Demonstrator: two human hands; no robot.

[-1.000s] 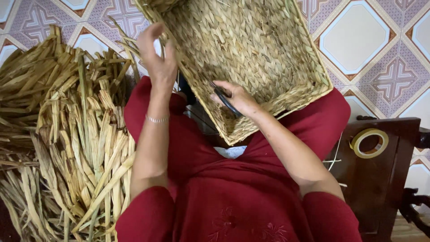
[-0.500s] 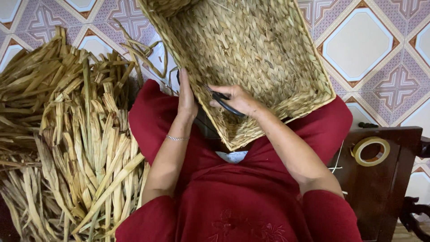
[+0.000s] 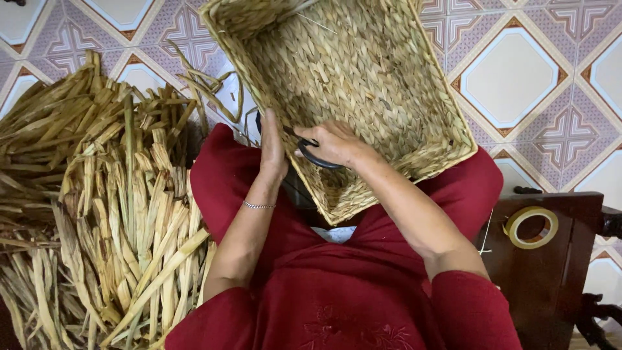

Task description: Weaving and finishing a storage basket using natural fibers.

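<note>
The big woven basket (image 3: 363, 84) sits tilted on the person's lap, open side up. Left hand (image 3: 272, 146) is flat against the basket's near left rim, fingers straight, not wrapped around anything. Right hand (image 3: 337, 144) is closed around black-handled scissors (image 3: 314, 154) just inside that rim. Dried reed strips (image 3: 103, 207) are heaped on the left; a tape roll (image 3: 531, 227) lies on the dark wooden table (image 3: 551, 279).

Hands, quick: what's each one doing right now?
Left hand: flat against the near edge of the woven basket, gripping nothing visible.
Right hand: closed on black-handled scissors inside the basket.
</note>
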